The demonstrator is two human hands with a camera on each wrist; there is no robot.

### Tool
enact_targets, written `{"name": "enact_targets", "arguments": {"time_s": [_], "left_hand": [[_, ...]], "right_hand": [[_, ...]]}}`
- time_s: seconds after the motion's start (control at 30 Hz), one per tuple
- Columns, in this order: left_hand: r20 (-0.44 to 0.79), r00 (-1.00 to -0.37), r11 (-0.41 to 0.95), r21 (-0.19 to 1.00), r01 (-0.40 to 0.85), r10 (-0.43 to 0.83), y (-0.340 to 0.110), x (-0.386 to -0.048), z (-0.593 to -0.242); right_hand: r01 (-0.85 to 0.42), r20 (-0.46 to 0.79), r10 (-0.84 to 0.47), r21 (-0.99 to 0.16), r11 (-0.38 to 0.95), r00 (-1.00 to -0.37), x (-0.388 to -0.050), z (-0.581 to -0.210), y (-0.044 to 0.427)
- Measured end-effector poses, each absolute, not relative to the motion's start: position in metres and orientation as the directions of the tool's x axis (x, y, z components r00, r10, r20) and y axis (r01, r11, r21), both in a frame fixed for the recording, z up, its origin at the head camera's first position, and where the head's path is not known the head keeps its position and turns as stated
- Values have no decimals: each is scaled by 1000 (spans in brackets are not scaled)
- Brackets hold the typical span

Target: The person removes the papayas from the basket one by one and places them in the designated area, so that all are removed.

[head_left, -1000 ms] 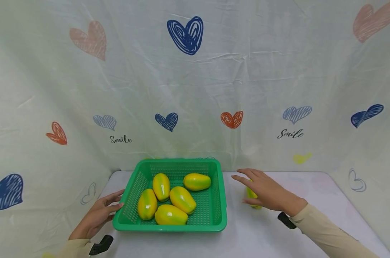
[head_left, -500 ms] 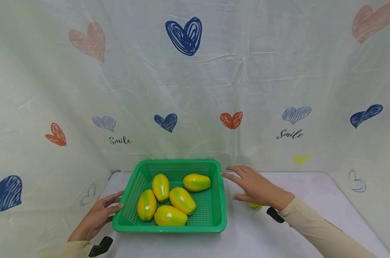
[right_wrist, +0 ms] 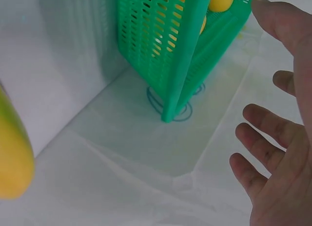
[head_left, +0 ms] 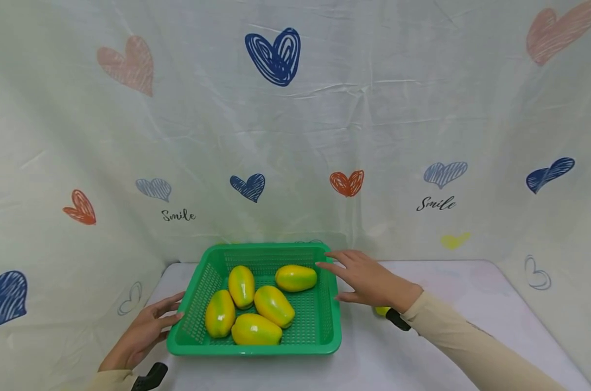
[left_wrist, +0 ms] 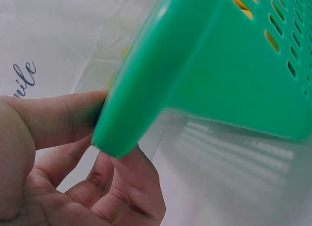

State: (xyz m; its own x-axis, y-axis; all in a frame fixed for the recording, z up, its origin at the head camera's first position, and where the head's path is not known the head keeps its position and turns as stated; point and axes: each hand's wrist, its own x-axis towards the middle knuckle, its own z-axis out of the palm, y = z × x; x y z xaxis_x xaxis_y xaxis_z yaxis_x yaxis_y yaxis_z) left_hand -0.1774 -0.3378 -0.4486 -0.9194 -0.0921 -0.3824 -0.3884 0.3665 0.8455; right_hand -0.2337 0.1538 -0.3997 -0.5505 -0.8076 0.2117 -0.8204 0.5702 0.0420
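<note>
A green plastic basket (head_left: 255, 350) stands on the table with several yellow-green papayas (head_left: 274, 307) lying inside. At its left side, my left hand (head_left: 140, 331) pinches the rim; the left wrist view puts the thumb on one face of the rim (left_wrist: 131, 84) and a finger under it. My right hand (head_left: 366, 278) hovers at the basket's right rim with fingers spread and nothing held. In the right wrist view its fingers look apart from the basket (right_wrist: 178, 65). One more papaya (head_left: 381, 311) lies on the table, mostly hidden by the right wrist.
A white table (head_left: 451, 304) extends to the right of the basket. Behind it hangs a pale curtain (head_left: 295, 136) printed with hearts and "Smile" lettering. Black wrist cameras (head_left: 398, 319) are strapped below both hands.
My right hand has moved left, from over the loose papaya to the basket's right rim, its fingers still spread. The left hand keeps its place on the basket. The view has shifted slightly.
</note>
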Motion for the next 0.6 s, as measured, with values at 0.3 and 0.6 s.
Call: {"name": "enact_targets", "arguments": {"time_s": [0.3,0.6], "left_hand": [[-386,-917,360,846,-394,-98,-340,-177,-451],[-375,-922,358,851,-385,-98,-339,-177,-451]], "right_hand": [[-818,132,-823,107,565,-552,-242,-398,127],[-841,94,-851,136,525,-516,-253,-399,105]]}}
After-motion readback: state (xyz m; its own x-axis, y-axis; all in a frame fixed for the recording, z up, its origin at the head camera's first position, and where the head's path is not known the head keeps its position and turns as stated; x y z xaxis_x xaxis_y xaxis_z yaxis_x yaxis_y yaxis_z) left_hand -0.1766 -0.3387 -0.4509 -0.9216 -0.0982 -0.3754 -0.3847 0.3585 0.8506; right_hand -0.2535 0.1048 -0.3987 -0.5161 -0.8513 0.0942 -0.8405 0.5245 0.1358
